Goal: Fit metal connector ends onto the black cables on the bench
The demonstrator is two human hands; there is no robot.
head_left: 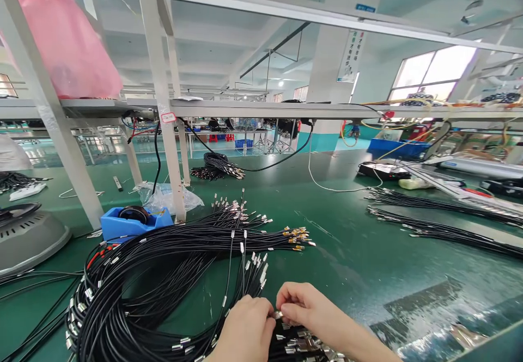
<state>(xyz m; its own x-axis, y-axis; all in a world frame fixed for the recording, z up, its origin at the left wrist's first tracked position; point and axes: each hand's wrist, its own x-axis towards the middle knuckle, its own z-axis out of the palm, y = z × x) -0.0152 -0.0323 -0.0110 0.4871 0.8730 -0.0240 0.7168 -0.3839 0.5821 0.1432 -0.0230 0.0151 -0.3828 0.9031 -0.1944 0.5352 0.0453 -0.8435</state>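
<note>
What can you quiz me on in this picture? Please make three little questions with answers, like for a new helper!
1. True or false: the pink bag is higher up than the blue tape dispenser.
2. What colour is the tabletop? A. red B. green C. white
3. Fill the gap: the left hand and right hand are close together, near black ____ with silvery ends.

Key: 1. true; 2. B; 3. cables
</note>
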